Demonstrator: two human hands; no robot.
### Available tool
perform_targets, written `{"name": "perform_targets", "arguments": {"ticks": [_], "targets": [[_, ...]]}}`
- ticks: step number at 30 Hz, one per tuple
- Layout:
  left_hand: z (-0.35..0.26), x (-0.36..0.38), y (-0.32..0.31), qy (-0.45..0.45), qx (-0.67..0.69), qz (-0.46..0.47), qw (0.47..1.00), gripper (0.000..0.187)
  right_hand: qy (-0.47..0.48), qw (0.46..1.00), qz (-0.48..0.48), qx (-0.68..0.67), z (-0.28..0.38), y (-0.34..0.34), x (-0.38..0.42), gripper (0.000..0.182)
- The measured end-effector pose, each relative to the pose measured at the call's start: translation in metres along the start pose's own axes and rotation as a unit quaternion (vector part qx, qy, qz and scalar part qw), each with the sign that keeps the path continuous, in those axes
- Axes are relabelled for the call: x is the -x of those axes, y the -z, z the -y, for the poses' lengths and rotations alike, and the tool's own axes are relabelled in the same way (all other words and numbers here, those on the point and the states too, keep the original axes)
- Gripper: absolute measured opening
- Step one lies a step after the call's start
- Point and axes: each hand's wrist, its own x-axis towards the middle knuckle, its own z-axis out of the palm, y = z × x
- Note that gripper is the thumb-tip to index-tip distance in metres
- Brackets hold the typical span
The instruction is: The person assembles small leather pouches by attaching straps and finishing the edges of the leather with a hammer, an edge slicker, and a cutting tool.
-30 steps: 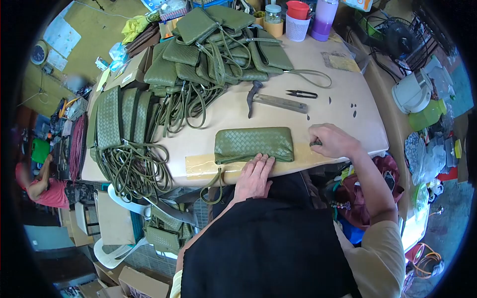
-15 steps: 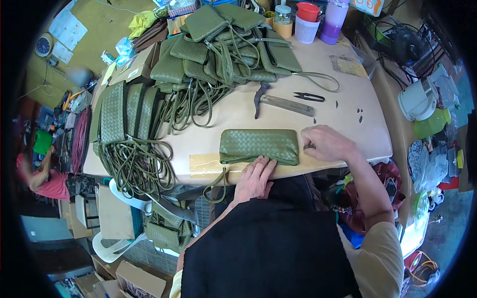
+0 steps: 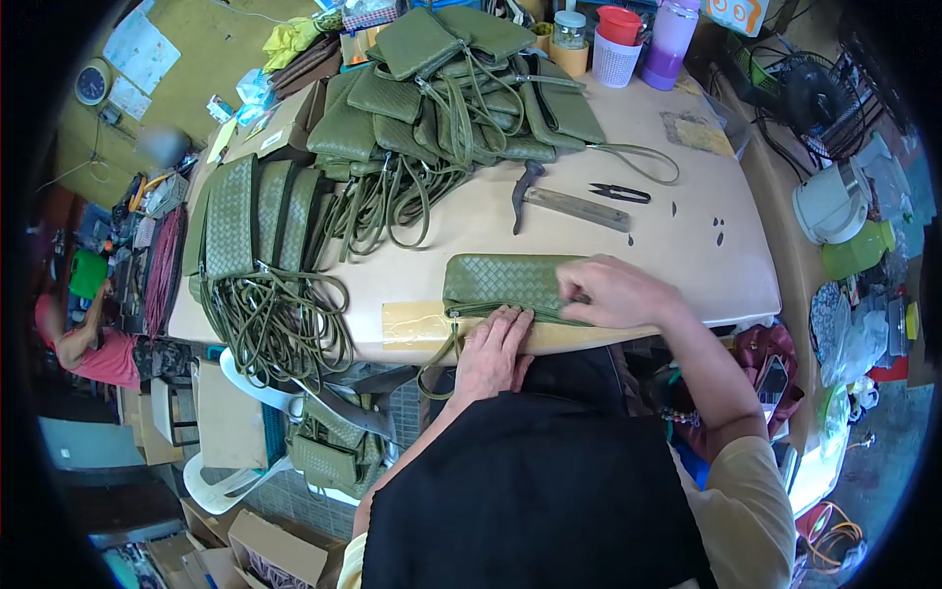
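Observation:
An olive-green woven-pattern pouch [image 3: 498,280] lies flat in front of me near the table's front edge, its zip along the near side. A thin green wrist strap [image 3: 439,365] hangs from its left end over the table edge. My left hand [image 3: 493,353] rests on the near edge of the pouch, fingers stretched out and pressing it down. Over the right end of the pouch is my right hand [image 3: 623,291], its fingers curled closed. Whatever it pinches is hidden, and so is the pouch's right end.
Beyond the pouch lie a hammer [image 3: 574,208] and black thread snips [image 3: 620,192]. Many green pouches [image 3: 392,98] are heaped at the back; more [image 3: 228,221] stand at left with tangled straps. A purple bottle [image 3: 670,44] and white basket cup [image 3: 615,65] stand behind. Another person [image 3: 101,365] is at far left.
My right hand has moved left from beside the pouch onto its right end, fingers still closed. My left hand stays on the near edge. The whole view has shifted slightly.

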Motion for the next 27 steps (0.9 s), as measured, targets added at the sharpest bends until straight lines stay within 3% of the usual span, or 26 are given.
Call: {"name": "perform_targets", "arguments": {"ticks": [3, 6, 8, 9, 11, 15, 18, 24, 27], "targets": [[0.001, 0.0, 0.001, 0.007, 0.013, 0.003, 1.0, 0.067, 0.001, 0.995, -0.079, -0.062, -0.016, -0.025, -0.013, 0.02], [0.003, 0.002, 0.0, 0.004, 0.025, -0.004, 1.0, 0.066, 0.036, 0.997, -0.057, 0.044, -0.024, -0.007, -0.002, 0.02], [0.002, 0.001, -0.002, 0.002, 0.004, -0.006, 1.0, 0.065, -0.012, 0.992, -0.024, 0.124, -0.015, 0.008, 0.006, 0.021], [0.001, 0.001, -0.002, 0.003, 0.005, -0.005, 1.0, 0.065, -0.012, 0.992, -0.023, 0.123, -0.012, 0.002, 0.001, 0.021], [0.002, 0.001, -0.002, 0.0, -0.005, -0.01, 1.0, 0.066, 0.077, 0.991, -0.094, -0.064, -0.004, -0.019, -0.018, 0.021], [0.013, 0.01, 0.003, 0.011, -0.05, -0.063, 0.997, 0.069, 0.004, 0.994, -0.095, -0.046, -0.006, -0.024, -0.02, 0.018], [0.017, 0.013, 0.005, 0.022, 0.005, -0.04, 0.999, 0.072, -0.034, 0.994, 0.026, 0.096, -0.012, -0.002, -0.013, 0.019], [0.018, 0.012, 0.004, 0.035, 0.007, -0.026, 0.999, 0.071, 0.052, 0.993, -0.092, -0.055, 0.002, -0.043, -0.047, 0.019], [0.017, 0.012, 0.008, 0.032, 0.018, -0.023, 0.999, 0.07, 0.013, 0.999, -0.033, 0.033, -0.01, -0.023, -0.035, 0.02]]}}
